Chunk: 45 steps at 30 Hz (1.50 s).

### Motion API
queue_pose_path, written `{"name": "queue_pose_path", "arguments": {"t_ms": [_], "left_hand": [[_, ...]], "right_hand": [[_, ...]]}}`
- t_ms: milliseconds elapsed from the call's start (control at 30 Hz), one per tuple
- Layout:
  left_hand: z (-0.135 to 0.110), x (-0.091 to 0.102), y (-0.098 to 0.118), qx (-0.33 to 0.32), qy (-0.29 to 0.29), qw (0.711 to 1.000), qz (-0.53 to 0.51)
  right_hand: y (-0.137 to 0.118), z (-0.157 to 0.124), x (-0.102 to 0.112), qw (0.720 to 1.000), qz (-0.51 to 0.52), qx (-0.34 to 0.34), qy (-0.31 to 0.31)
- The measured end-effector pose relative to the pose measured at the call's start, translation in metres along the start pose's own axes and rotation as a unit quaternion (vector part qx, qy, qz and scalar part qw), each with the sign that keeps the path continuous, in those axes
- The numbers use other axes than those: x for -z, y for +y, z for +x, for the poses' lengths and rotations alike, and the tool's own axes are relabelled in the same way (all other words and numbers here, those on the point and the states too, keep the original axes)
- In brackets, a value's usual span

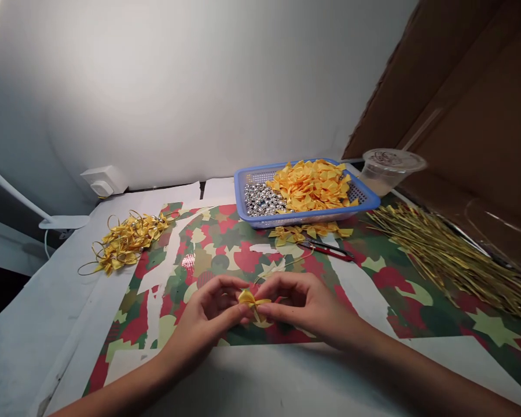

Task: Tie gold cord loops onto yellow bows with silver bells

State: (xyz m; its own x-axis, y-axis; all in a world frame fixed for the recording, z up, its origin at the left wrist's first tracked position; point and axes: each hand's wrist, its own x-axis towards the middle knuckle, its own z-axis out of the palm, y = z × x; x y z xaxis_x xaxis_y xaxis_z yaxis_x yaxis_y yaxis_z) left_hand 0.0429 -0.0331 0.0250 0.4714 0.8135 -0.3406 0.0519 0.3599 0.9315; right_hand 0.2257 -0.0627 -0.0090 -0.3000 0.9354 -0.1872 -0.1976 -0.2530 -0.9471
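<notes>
A small yellow satin bow (252,300) is pinched at its middle between the fingertips of my left hand (211,313) and my right hand (306,307). Both hands rest just above a camouflage-printed paper sheet (178,278). A thin gold wire (286,265) seems to run from the bow toward the far side of the sheet. Beyond my right hand lie red-handled scissors (327,251) and a row of loose yellow bows (306,233). Far to the left sits a heap of yellow bows with gold wire loops (125,243).
A blue plastic basket (243,197) holds silver beads (264,200) and yellow ribbon pieces (312,185). A bundle of gold wires (443,255) lies at the right. Behind it stands a clear plastic cup (386,171). A white wall socket (99,180) sits on the back wall.
</notes>
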Motion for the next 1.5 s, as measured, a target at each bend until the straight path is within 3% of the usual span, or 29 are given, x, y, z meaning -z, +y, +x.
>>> {"name": "queue_pose_path", "arguments": {"t_ms": [267,1167,1233,1300,1400,1500], "left_hand": [[-0.002,0.007,-0.004,0.001,-0.011,0.997,0.079],[-0.001,0.005,-0.001,-0.002,-0.016,0.999,0.038],[0.001,0.005,-0.003,0.027,-0.043,0.999,-0.020],[0.002,0.006,-0.005,0.067,-0.104,0.986,-0.114],[0.003,0.006,-0.008,0.132,-0.196,0.944,-0.232],[0.002,0.005,-0.010,0.179,-0.240,0.908,-0.294]], "right_hand": [[-0.001,-0.002,0.003,1.000,-0.023,-0.016,0.004],[-0.015,-0.003,0.004,0.999,0.039,0.019,-0.009],[-0.013,-0.004,0.004,0.999,0.020,0.040,-0.023],[-0.010,-0.005,0.003,0.996,-0.021,0.080,-0.030],[-0.008,-0.007,0.001,0.987,-0.087,0.130,-0.028],[-0.007,-0.008,-0.001,0.983,-0.109,0.144,-0.034]]}}
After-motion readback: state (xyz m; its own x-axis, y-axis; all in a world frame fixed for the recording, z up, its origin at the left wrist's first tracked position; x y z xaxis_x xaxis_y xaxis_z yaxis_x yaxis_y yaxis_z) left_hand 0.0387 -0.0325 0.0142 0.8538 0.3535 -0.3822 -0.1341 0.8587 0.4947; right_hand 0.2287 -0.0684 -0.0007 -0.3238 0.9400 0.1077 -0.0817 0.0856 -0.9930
